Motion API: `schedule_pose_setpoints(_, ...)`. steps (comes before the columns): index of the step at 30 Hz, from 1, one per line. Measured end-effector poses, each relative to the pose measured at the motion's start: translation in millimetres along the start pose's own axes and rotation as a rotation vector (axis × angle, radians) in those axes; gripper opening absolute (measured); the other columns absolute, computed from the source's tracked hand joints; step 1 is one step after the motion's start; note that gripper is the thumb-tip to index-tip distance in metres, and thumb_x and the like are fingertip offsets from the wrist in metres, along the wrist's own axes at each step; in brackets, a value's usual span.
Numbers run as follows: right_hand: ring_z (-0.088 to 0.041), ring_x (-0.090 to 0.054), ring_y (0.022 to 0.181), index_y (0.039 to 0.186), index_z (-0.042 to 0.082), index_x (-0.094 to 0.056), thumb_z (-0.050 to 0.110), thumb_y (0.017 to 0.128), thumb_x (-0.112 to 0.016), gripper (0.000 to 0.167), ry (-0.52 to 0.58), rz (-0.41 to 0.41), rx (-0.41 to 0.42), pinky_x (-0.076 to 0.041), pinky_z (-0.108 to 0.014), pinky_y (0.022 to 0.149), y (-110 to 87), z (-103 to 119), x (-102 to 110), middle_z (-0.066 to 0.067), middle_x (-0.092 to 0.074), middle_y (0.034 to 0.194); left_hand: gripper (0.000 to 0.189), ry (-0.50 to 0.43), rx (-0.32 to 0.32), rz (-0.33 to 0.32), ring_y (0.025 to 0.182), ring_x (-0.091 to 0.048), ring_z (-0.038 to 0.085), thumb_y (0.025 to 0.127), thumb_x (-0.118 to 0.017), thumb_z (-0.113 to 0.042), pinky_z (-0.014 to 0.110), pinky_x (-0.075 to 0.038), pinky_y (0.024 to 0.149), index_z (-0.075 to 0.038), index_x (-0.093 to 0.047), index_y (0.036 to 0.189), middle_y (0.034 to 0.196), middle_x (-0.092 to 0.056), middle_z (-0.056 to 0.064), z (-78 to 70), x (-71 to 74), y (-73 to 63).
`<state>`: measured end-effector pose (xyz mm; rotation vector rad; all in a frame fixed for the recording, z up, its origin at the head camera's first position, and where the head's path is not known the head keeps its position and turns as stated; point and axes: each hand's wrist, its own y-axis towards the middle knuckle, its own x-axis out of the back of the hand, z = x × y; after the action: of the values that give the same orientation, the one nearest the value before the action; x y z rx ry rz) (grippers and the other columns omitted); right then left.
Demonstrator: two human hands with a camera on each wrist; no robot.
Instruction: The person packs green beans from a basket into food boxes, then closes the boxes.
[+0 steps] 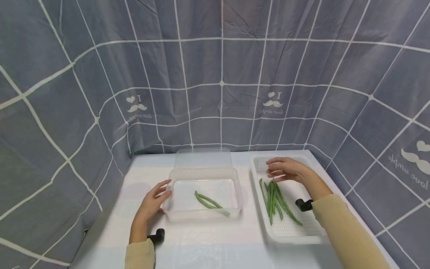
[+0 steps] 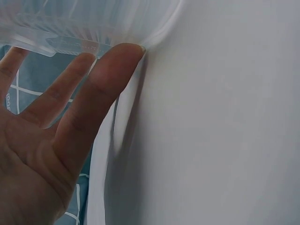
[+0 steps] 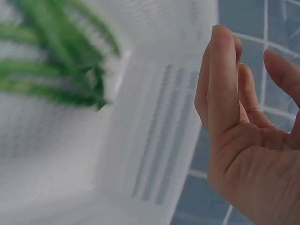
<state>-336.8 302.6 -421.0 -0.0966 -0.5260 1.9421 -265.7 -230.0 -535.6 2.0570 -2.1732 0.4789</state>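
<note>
A clear plastic container [image 1: 171, 213] with its lid [image 1: 203, 158] folded back stands left of centre, holding a couple of green beans [image 1: 206, 201]. My left hand [image 1: 152, 201] rests at its left side, fingers spread; in the left wrist view the thumb [image 2: 101, 93] touches the container wall [image 2: 93, 28]. My right hand [image 1: 285, 170] hovers over the far part of a white perforated basket [image 1: 285, 239], its fingers loosely bent with nothing between them. Several green beans [image 1: 273, 201] lie in that basket below the hand. The right wrist view shows the beans [image 3: 61, 51] blurred, apart from the hand [image 3: 234, 108].
Both containers stand on a pale white table [image 1: 201, 243]. A grey curtain [image 1: 201, 74] with white grid lines hangs behind and at both sides, close to the basket's right side. Black camera mounts [image 1: 156, 237] sit at both wrists.
</note>
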Motion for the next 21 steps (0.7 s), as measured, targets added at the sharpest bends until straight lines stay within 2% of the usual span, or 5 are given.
schedule_pose_setpoints(9,-0.013,-0.075,0.102,0.16,-0.01,-0.029,0.02,0.11,-0.059,0.065,-0.027,-0.031,-0.085,-0.063,-0.035,0.089,-11.5,-39,27,-0.004,-0.073,0.117,0.057,0.023,0.005,0.007,0.149,-0.043,0.055,0.109,-0.063,-0.032,0.039,-0.06,0.071,-0.027,-0.043,0.162,0.168,-0.034,0.028,2.1,-1.2,2.8)
schedule_pose_setpoints(21,-0.013,-0.077,0.092,0.154,-0.015,-0.034,0.015,0.11,-0.056,0.057,0.018,-0.06,-0.19,-0.065,-0.032,0.081,-8.5,-75,39,-0.005,-0.077,0.107,0.056,0.008,0.005,-0.01,0.149,-0.043,0.053,0.106,-0.066,-0.035,0.04,-0.061,0.076,-0.03,-0.048,0.159,0.168,-0.036,0.026,2.2,-1.6,3.1)
